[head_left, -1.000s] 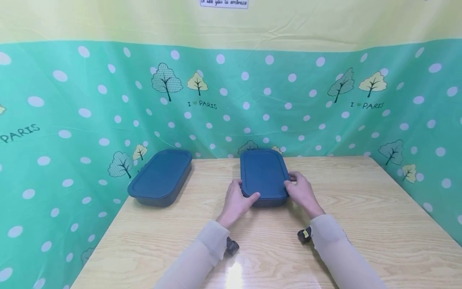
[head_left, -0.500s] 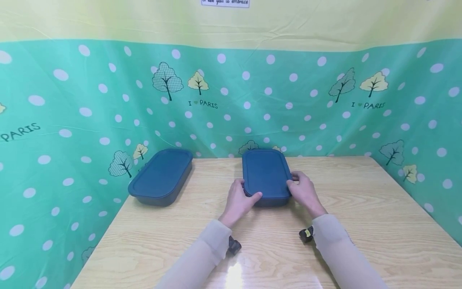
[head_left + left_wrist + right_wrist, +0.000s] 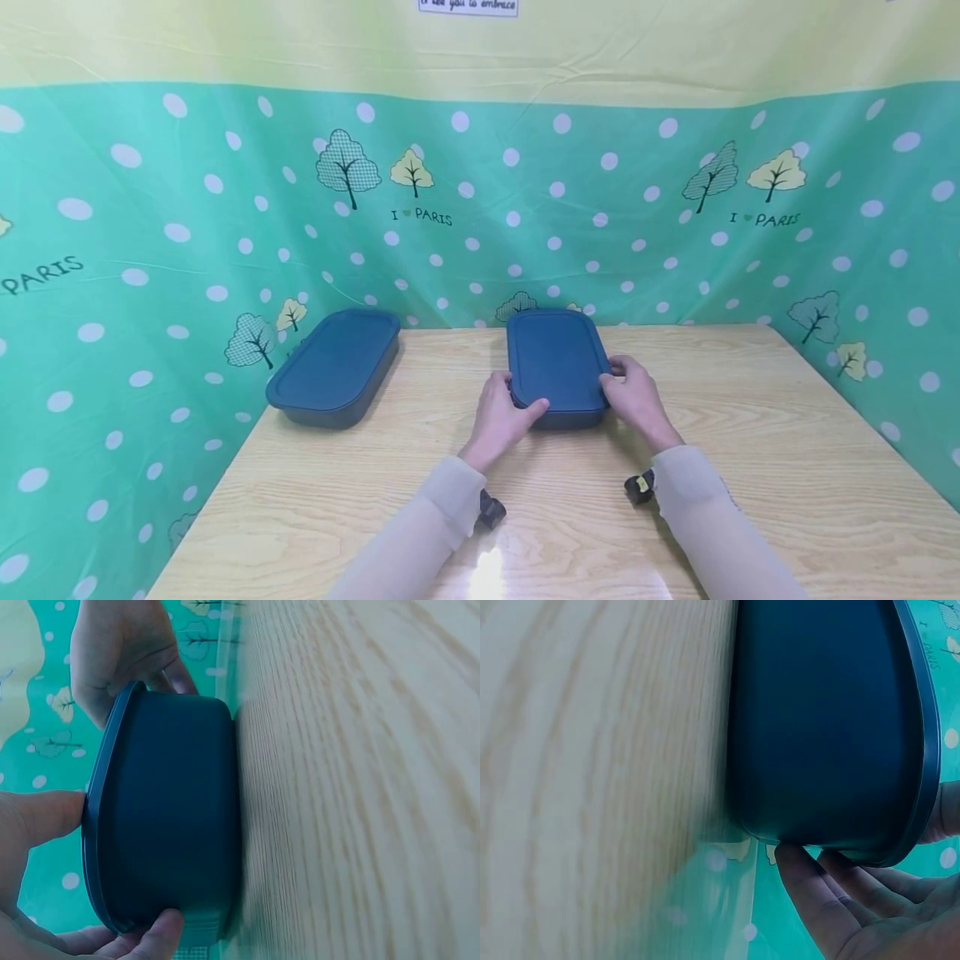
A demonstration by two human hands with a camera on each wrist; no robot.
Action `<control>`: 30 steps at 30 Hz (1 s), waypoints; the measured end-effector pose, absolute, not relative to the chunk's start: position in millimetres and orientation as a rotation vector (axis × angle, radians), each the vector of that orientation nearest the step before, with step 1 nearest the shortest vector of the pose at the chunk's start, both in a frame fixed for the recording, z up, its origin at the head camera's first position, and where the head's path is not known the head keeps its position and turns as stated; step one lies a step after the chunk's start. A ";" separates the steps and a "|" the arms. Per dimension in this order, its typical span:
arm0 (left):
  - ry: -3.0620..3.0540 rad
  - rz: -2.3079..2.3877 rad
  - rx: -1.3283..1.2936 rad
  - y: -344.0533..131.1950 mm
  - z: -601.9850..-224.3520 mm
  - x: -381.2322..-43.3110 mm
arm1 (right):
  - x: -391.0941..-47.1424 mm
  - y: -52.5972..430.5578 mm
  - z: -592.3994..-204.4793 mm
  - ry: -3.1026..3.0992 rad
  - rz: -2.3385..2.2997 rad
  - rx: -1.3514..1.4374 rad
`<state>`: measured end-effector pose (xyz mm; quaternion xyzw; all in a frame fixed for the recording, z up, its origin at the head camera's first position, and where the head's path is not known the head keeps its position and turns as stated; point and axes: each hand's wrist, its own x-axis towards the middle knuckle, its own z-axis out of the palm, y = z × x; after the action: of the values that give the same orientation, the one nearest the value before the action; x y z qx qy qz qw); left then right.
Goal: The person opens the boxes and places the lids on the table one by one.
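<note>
A dark blue lidded food container (image 3: 561,362) stands on the table near its back edge, between both hands. My left hand (image 3: 501,417) grips its near left corner, thumb on the lid's rim and fingers against the side wall. On the opposite long side, my right hand (image 3: 633,400) holds the container, with its thumb at the lid edge and its fingers along the wall. In the left wrist view the container's end wall (image 3: 169,817) rises from the wood with the lid on. The right wrist view shows fingers (image 3: 817,900) touching the side under the rim.
A second dark blue lidded container (image 3: 333,367) sits at the left edge of the wooden table (image 3: 420,450). Behind and beside the table hangs a green dotted curtain (image 3: 480,208). Dark wrist cameras (image 3: 640,487) are strapped at both sleeves.
The container between my hands has shifted slightly to the right, both hands moving along with it. The container on the left keeps its place.
</note>
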<state>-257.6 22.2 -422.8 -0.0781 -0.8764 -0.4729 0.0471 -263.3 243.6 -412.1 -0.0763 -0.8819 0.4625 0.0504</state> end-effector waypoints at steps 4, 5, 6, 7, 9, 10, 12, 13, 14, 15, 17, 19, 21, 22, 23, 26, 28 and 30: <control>-2.670 -1.447 -0.230 23.8 -422.3 -257.5 | -263.1 244.5 -411.9 -2.676 1.405 -0.233; -2.669 -1.450 -0.228 24.2 -422.1 -257.4 | -263.0 244.6 -411.7 -2.674 1.402 -0.227; -2.669 -1.454 -0.227 24.6 -421.8 -257.3 | -262.9 244.7 -411.3 -2.675 1.403 -0.230; -2.668 -1.459 -0.227 25.0 -421.6 -257.3 | -263.1 245.0 -411.1 -2.673 1.406 -0.237; -2.665 -1.465 -0.227 25.7 -421.3 -257.2 | -262.7 245.4 -410.6 -2.674 1.411 -0.237; -2.664 -1.467 -0.227 26.0 -421.1 -257.2 | -262.5 245.8 -410.4 -2.676 1.414 -0.236; -2.663 -1.469 -0.226 26.5 -421.2 -257.2 | -262.3 246.5 -410.1 -2.676 1.424 -0.248; -2.663 -1.469 -0.225 26.8 -421.2 -257.3 | -262.2 246.9 -409.9 -2.673 1.427 -0.248; -2.664 -1.472 -0.224 27.0 -421.1 -257.3 | -262.0 247.3 -409.8 -2.673 1.428 -0.246; -2.667 -1.473 -0.222 27.2 -420.9 -257.2 | -262.2 247.7 -409.9 -2.673 1.427 -0.242; -2.669 -1.474 -0.223 27.5 -420.9 -257.1 | -262.6 248.4 -410.2 -2.671 1.429 -0.243; -2.669 -1.474 -0.226 27.8 -421.1 -257.2 | -263.3 248.9 -410.5 -2.673 1.429 -0.242; -2.670 -1.469 -0.229 28.1 -421.4 -257.4 | -263.9 249.1 -410.9 -2.677 1.433 -0.244; -2.671 -1.469 -0.229 28.4 -421.9 -257.6 | -264.0 249.2 -411.0 -2.677 1.435 -0.246; -2.671 -1.471 -0.229 28.6 -422.4 -257.9 | -264.0 249.3 -411.1 -2.677 1.436 -0.246; -2.678 -1.466 -0.223 29.7 -423.2 -258.7 | -263.7 249.8 -411.0 -2.677 1.439 -0.251; -2.681 -1.467 -0.217 30.4 -423.5 -259.0 | -263.5 250.1 -410.8 -2.679 1.439 -0.254; -2.682 -1.468 -0.216 31.0 -423.2 -259.0 | -263.4 250.4 -410.4 -2.679 1.437 -0.255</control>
<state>-259.0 31.0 -423.2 -0.0704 -0.8744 -0.4786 0.0383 -263.4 250.4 -410.4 -0.0836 -0.8772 0.4706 0.0452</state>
